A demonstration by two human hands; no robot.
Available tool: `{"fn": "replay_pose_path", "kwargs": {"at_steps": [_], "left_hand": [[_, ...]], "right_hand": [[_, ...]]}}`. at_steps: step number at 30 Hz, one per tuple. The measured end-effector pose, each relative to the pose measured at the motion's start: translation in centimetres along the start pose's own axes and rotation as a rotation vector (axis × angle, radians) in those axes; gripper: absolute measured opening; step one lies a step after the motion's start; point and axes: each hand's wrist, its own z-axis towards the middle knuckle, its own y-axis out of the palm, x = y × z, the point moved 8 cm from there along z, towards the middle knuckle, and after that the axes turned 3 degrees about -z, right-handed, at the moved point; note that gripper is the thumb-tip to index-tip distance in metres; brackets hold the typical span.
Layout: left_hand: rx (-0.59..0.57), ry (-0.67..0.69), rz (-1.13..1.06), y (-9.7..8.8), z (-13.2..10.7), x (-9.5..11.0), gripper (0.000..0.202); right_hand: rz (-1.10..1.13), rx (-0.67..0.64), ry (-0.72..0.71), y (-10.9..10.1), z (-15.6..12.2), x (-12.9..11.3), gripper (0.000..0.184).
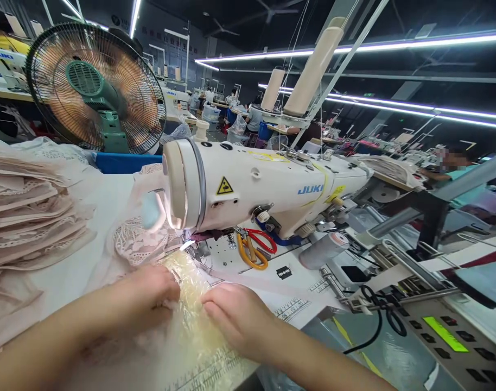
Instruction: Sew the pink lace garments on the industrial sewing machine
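My left hand (152, 296) and my right hand (235, 317) both press down on a pale yellowish lace piece (191, 304) lying in front of the white sewing machine (256, 184). The left fingers are curled and pinch the lace's edge. The right fingers are bent together, holding the lace flat against the table. The lace runs up toward the needle area (186, 244), where a small lamp shines. A pink lace piece (136, 241) lies just behind the needle, to the left.
A stack of beige lace pieces (28, 212) sits at the left. Behind it stands a green fan (95, 87). Scissors with red and yellow handles (254, 247) lie under the machine arm. A control panel (439, 331) is at the right. A person (455, 168) sits far right.
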Motion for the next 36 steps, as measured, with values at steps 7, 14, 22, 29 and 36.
{"fn": "replay_pose_path", "kwargs": {"at_steps": [7, 14, 22, 29, 36], "left_hand": [[0.323, -0.373, -0.890, -2.1, 0.3, -4.4, 0.024], [0.460, -0.428, -0.149, -2.5, -0.1, -5.8, 0.015], [0.125, -0.315, 0.436, -0.3, 0.9, -4.2, 0.043], [0.141, -0.293, 0.437, -0.6, 2.3, -3.9, 0.038], [0.155, -0.275, 0.456, -0.6, 3.4, -3.9, 0.042]], "right_hand": [[0.216, 0.064, -0.240, 1.7, -0.1, -3.7, 0.068], [0.135, 0.068, -0.014, 1.8, 2.5, -2.6, 0.015], [0.020, -0.012, 0.107, 1.3, 1.7, -0.3, 0.030], [-0.172, -0.148, 0.130, 1.8, 1.9, -0.4, 0.038], [-0.237, -0.162, 0.125, 1.4, 2.7, 0.1, 0.036]]}}
